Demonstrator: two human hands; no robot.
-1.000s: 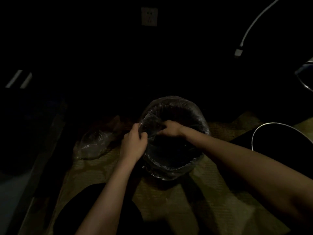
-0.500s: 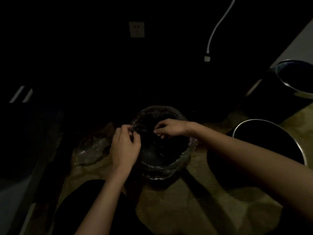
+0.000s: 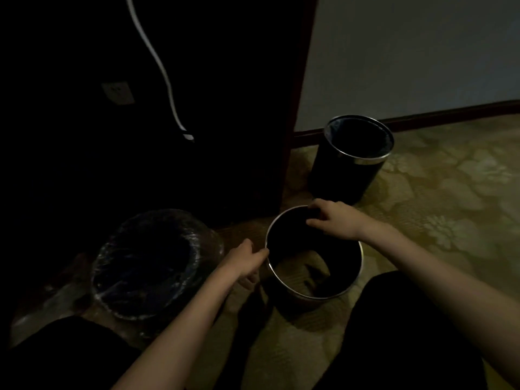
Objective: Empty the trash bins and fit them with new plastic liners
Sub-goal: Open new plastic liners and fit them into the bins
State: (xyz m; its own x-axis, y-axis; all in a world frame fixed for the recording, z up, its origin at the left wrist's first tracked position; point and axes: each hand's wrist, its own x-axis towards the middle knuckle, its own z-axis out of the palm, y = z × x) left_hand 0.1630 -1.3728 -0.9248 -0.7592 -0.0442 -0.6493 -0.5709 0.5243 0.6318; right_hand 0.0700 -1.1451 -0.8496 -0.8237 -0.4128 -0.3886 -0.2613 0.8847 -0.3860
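Note:
Dim light. A black bin shell with a silver rim point(image 3: 358, 273) stands on the carpet in front of me; carpet shows through its open bottom. My left hand point(image 3: 246, 260) grips its left rim. My right hand point(image 3: 336, 220) holds its far rim, fingers curled over the edge. To the left stands an inner bin wrapped in a clear plastic liner point(image 3: 112, 249), touched by neither hand. A third black bin point(image 3: 346, 178) with a silver band and a liner folded over its top stands upright at the back, by the wall.
A dark cabinet panel point(image 3: 225, 108) rises behind the bins, with a white cable point(image 3: 159, 63) hanging down it and a wall socket point(image 3: 118, 92) on it. Patterned carpet point(image 3: 439, 220) stretches to the right, up to a pale wall and dark baseboard. My dark-clad legs fill the bottom.
Both hands have left the liner of the plastic-wrapped bin and moved right onto the silver-rimmed shell. The view has swung to the right, bringing the third bin into sight.

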